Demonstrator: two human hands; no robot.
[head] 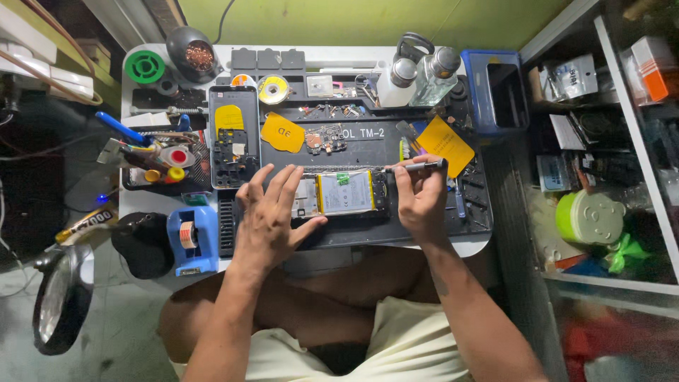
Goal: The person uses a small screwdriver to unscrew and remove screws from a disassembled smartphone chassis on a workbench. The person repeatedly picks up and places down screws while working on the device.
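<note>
Head camera looks straight down on a dark repair mat (424,233) that fills a small white work table (481,244), with the person's knees and pale shirt at six o'clock. At three o'clock a shelf unit (608,141) holds a green round box (590,216) and assorted packets. At eight o'clock sit a magnifying lamp (60,301), a black round holder and a blue tape dispenser (191,237). Toward twelve o'clock stand two clear bottles (424,78), a blue bin (498,88), a green spool (144,67) and a ball of copper wool (199,55). A second opened phone back (234,138) lies at ten o'clock, with yellow pick cards (283,132) just right of it and a yellow sheet (444,145) at one o'clock.

At the centre lies the opened phone (339,193), battery up. The left hand (272,216) rests flat, fingers spread and relaxed, pressing the phone's nine o'clock end. The right hand (423,201) is at the phone's three o'clock end, fingers closed around a slim dark screwdriver (417,166), which lies level along the phone's top edge, tip pointing to nine o'clock.
</note>
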